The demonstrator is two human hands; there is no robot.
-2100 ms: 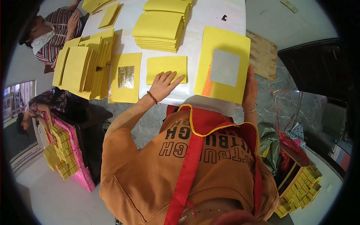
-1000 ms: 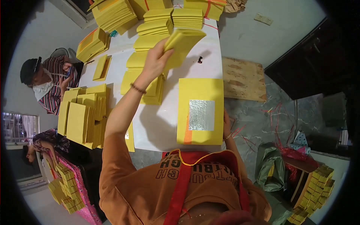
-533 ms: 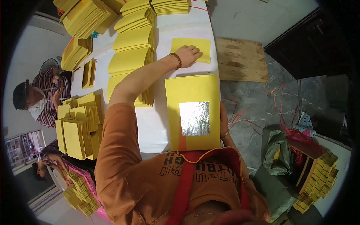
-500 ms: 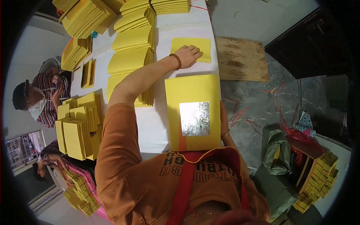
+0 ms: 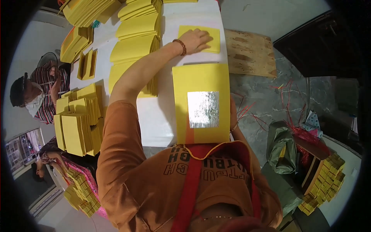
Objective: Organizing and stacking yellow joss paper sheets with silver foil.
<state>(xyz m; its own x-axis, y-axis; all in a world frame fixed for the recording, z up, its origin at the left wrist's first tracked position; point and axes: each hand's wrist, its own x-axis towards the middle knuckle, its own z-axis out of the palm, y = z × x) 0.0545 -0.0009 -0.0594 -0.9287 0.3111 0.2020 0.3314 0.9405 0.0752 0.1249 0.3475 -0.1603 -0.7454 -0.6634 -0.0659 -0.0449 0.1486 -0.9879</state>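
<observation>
My left hand point(image 5: 196, 40) lies flat with its fingers stretched out on a folded yellow paper point(image 5: 215, 38), near the table's right edge. Closer to my body is a larger yellow paper sheet point(image 5: 201, 77) bearing a silver foil square point(image 5: 203, 110) and an orange strip under it. Along that sheet's right edge shows a sliver of my right hand point(image 5: 233, 110); its fingers are hidden, so its grip cannot be made out. Left of my forearm, several stacks of folded yellow paper point(image 5: 136, 47) run in a row across the white table point(image 5: 156, 123).
More yellow stacks point(image 5: 79, 133) stand at the table's left. Two people point(image 5: 36, 92) are beyond them. Right of the table lie a wooden board point(image 5: 251, 54), red strands point(image 5: 247, 110) on the grey floor, a green bag point(image 5: 282, 149) and piled yellow bundles point(image 5: 324, 181).
The whole view has shifted slightly, so the table and papers sit higher in the picture. My left hand remains on the folded paper, and my right hand is still beside the sheet.
</observation>
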